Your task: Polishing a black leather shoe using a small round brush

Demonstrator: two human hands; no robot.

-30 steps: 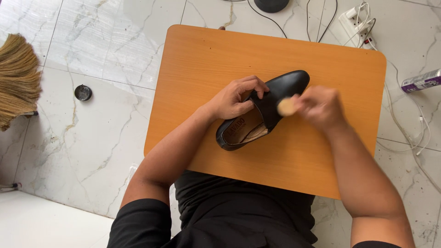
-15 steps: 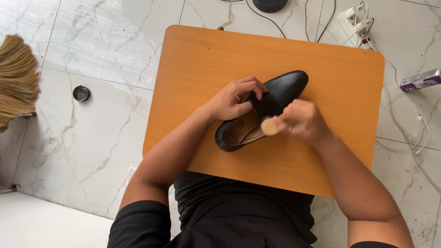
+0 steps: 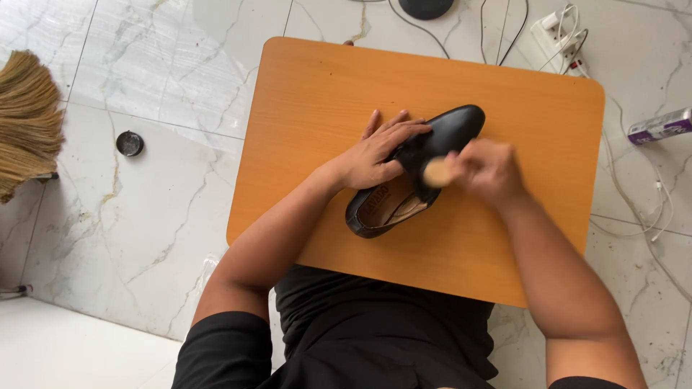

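Where the small orange-brown wooden table (image 3: pixel 310 94) fills the centre of the head view, 1 glossy black leather slip-on shoe (image 3: pixel 453 130) lies on its top, toe pointing up and right, tan insole open toward the person. Left hand (image 3: pixel 375 155) rests flat across the shoe's upper with fingers spread, pressing down rather than closing around it. Right hand (image 3: pixel 490 171) is motion-blurred; it is closed on a small round tan brush or applicator (image 3: pixel 436 171) whose end touches the shoe's right flank. Finger detail cannot be made out, and most of the applicator is hidden inside the fist.

On the white marble tile floor (image 3: pixel 144 216): a small round dark tin (image 3: pixel 130 143) left of the table, a straw broom (image 3: pixel 25 119) cut off at the left edge, a white power strip with cables (image 3: pixel 559 32) at upper right, a purple-and-white tube (image 3: pixel 659 126) partly cut off at the right.
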